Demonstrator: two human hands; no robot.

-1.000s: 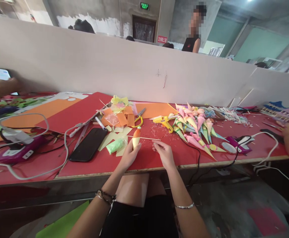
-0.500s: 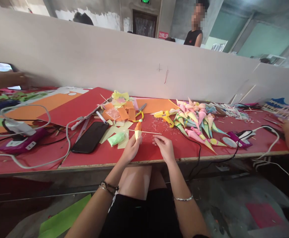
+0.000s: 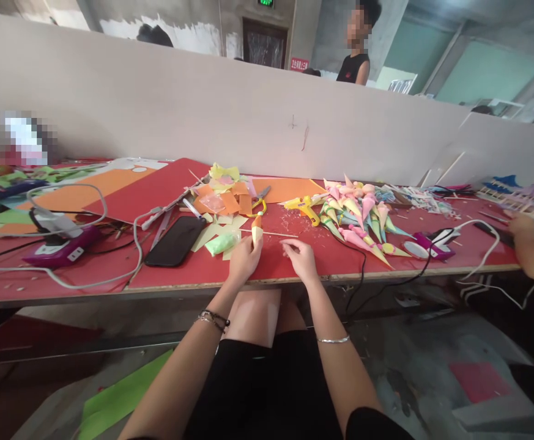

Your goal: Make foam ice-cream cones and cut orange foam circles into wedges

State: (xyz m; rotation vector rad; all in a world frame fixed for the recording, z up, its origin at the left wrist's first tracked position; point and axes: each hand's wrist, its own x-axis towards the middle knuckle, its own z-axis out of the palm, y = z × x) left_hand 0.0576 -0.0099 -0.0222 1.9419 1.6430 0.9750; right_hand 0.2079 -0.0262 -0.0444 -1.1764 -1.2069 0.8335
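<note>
My left hand [image 3: 244, 260] is closed around a small paper cone [image 3: 257, 231], orange and cream with a pale tip, held upright above the table's front edge. To its right my right hand [image 3: 302, 260] has its fingers bent and drawn together; whether something small sits in them I cannot make out. A thin wooden stick [image 3: 278, 234] runs behind the cone and just beyond my right fingertips. Beside my left hand lies a bag of light green material [image 3: 222, 244]. A yellow glue gun [image 3: 304, 209] rests beyond my right hand, near a heap of pastel paper cones [image 3: 356, 214].
Yellow-handled scissors [image 3: 260, 201] lie by orange paper pieces [image 3: 230, 203]. A black phone [image 3: 175, 241] and purple power strips [image 3: 62, 246] with trailing cables are on the red table [image 3: 303, 269]. Another person's hand [image 3: 526, 235] is at the right. A white partition [image 3: 202, 116] stands behind.
The view has shifted slightly. My left hand still holds the cone, and my right hand stays close to it. At far left, another person's arm and phone look different, partly blurred now.
</note>
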